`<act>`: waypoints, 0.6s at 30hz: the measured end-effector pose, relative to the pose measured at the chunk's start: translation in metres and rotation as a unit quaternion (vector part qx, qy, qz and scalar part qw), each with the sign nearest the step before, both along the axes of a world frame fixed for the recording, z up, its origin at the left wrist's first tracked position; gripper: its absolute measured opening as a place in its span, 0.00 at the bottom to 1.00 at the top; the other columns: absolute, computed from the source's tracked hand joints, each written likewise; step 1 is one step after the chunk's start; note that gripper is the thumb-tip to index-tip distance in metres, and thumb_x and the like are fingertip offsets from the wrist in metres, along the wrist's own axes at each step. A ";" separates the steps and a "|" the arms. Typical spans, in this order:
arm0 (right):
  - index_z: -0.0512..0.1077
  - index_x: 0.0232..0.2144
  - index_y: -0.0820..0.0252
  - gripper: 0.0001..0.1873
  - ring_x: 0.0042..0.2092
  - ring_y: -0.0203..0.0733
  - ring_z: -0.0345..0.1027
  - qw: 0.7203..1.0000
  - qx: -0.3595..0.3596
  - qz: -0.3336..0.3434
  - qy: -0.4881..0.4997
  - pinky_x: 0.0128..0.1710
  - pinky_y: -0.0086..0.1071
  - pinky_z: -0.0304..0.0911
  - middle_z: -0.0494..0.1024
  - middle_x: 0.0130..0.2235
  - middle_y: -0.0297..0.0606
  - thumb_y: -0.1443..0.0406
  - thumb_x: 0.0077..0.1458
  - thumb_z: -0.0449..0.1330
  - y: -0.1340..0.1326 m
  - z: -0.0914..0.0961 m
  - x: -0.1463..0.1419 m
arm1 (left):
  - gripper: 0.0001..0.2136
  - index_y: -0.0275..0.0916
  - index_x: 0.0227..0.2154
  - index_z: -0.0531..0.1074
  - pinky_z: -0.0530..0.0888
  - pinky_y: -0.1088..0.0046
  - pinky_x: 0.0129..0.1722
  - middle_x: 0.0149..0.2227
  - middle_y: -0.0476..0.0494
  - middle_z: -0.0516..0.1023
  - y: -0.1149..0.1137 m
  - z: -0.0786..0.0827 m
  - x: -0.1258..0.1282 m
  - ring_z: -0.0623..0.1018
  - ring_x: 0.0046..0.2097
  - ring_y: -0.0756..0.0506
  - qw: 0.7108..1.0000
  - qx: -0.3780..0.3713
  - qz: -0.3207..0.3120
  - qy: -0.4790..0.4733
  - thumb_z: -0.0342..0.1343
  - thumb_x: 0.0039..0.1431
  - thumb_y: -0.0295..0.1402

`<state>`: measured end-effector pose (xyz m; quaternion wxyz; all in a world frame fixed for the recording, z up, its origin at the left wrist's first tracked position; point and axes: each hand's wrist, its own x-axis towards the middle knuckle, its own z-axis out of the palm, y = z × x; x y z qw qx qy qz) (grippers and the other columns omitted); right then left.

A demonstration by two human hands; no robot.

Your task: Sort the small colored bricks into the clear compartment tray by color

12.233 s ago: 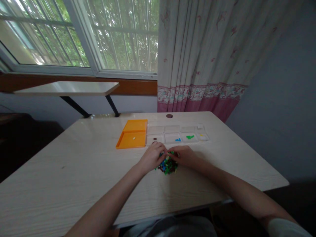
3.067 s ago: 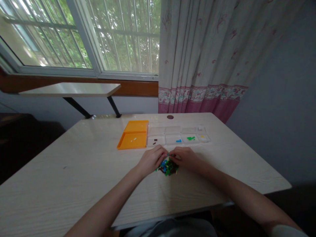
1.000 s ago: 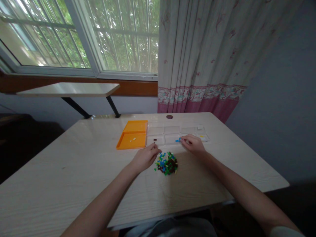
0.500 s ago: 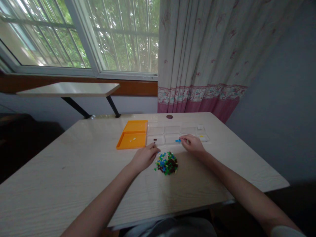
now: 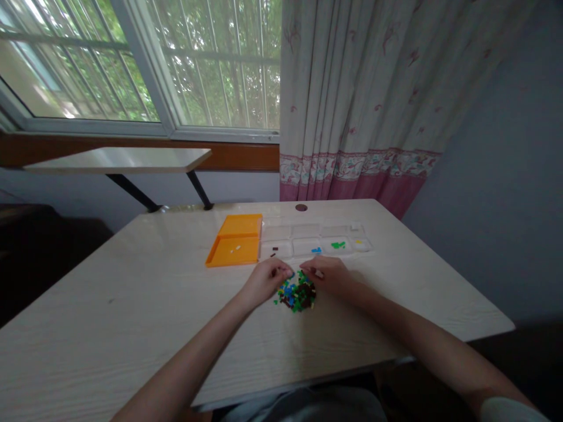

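Note:
A mixed pile of tiny building bricks (image 5: 299, 296), in brown, green, blue and pale colours, lies on the table between my hands. My left hand (image 5: 264, 280) is at the pile's upper left edge with thumb and fingers pinched together; what is between them is too small to tell. At the upper right edge, my right hand (image 5: 332, 274) has its fingertips drawn together over the bricks, and anything in them is hidden. Beyond the hands, a clear compartment tray (image 5: 307, 231) holds blue bricks (image 5: 316, 250), green bricks (image 5: 338, 245), a brown brick (image 5: 275, 248) and a yellow one (image 5: 358, 241).
An orange case (image 5: 240, 225) with a few white pieces inside adjoins the tray's left end. A raised shelf (image 5: 127, 158) on black legs stands at the table's back left. Behind the wooden table (image 5: 167, 281) are a window and a curtain (image 5: 352, 117).
My right hand has drawn back from the tray's blue bricks to the pile, uncovering the green bricks. My left hand has shifted slightly right, to the pile's edge.

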<state>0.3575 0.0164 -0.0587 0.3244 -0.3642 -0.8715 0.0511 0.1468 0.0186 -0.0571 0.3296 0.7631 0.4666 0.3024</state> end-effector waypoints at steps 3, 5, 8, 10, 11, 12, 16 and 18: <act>0.72 0.36 0.57 0.09 0.27 0.32 0.67 1.000 0.016 0.010 -0.014 0.29 0.24 0.59 0.75 0.27 0.33 0.65 0.52 0.56 -0.005 0.001 -0.006 | 0.13 0.32 0.27 0.73 0.64 0.78 0.25 0.24 0.47 0.72 -0.003 -0.003 0.007 0.68 0.26 0.51 0.995 -0.063 -0.013 -0.079 0.54 0.50 0.39; 0.72 0.37 0.57 0.09 0.27 0.32 0.67 0.999 0.022 0.023 -0.016 0.29 0.23 0.58 0.75 0.27 0.33 0.64 0.53 0.56 -0.006 0.001 -0.008 | 0.13 0.32 0.26 0.73 0.64 0.78 0.25 0.23 0.47 0.72 -0.005 -0.003 0.009 0.68 0.26 0.52 0.988 -0.094 -0.027 -0.122 0.54 0.49 0.40; 0.72 0.37 0.58 0.09 0.27 0.31 0.66 0.999 0.025 0.040 -0.004 0.28 0.23 0.58 0.75 0.27 0.33 0.63 0.54 0.55 -0.006 -0.001 -0.009 | 0.14 0.31 0.24 0.72 0.64 0.79 0.24 0.22 0.47 0.72 -0.005 -0.003 0.010 0.68 0.25 0.52 0.982 -0.117 -0.034 -0.147 0.55 0.48 0.41; 0.72 0.36 0.58 0.09 0.26 0.31 0.66 0.999 0.028 0.044 0.000 0.27 0.23 0.57 0.75 0.26 0.33 0.63 0.54 0.55 -0.005 -0.002 -0.009 | 0.15 0.31 0.24 0.72 0.63 0.79 0.23 0.21 0.48 0.71 -0.005 -0.004 0.011 0.67 0.24 0.53 0.980 -0.126 -0.039 -0.151 0.55 0.48 0.41; 0.72 0.35 0.58 0.09 0.26 0.31 0.66 0.999 0.028 0.044 -0.001 0.27 0.23 0.57 0.74 0.25 0.32 0.63 0.54 0.55 -0.005 -0.002 -0.009 | 0.15 0.31 0.24 0.72 0.63 0.79 0.23 0.21 0.48 0.71 -0.004 -0.004 0.011 0.67 0.23 0.53 0.979 -0.128 -0.043 -0.151 0.56 0.48 0.42; 0.72 0.35 0.58 0.08 0.26 0.31 0.66 0.999 0.027 0.043 -0.003 0.27 0.23 0.57 0.74 0.25 0.32 0.63 0.54 0.55 -0.006 -0.002 -0.009 | 0.15 0.31 0.24 0.72 0.62 0.79 0.23 0.20 0.49 0.70 -0.004 -0.004 0.011 0.67 0.23 0.53 0.979 -0.128 -0.047 -0.152 0.55 0.48 0.42; 0.72 0.35 0.58 0.08 0.26 0.31 0.65 0.999 0.014 0.044 -0.007 0.28 0.23 0.57 0.74 0.25 0.32 0.63 0.53 0.55 -0.006 -0.002 -0.009 | 0.16 0.31 0.24 0.72 0.62 0.79 0.23 0.20 0.49 0.70 -0.004 -0.004 0.011 0.67 0.23 0.53 0.981 -0.125 -0.046 -0.142 0.56 0.48 0.43; 0.72 0.35 0.57 0.08 0.27 0.31 0.66 0.999 0.010 0.041 -0.002 0.28 0.23 0.58 0.74 0.26 0.32 0.64 0.53 0.55 -0.006 -0.002 -0.009 | 0.15 0.31 0.25 0.73 0.63 0.79 0.23 0.21 0.48 0.71 -0.004 -0.004 0.011 0.67 0.23 0.53 0.980 -0.130 -0.039 -0.147 0.56 0.47 0.43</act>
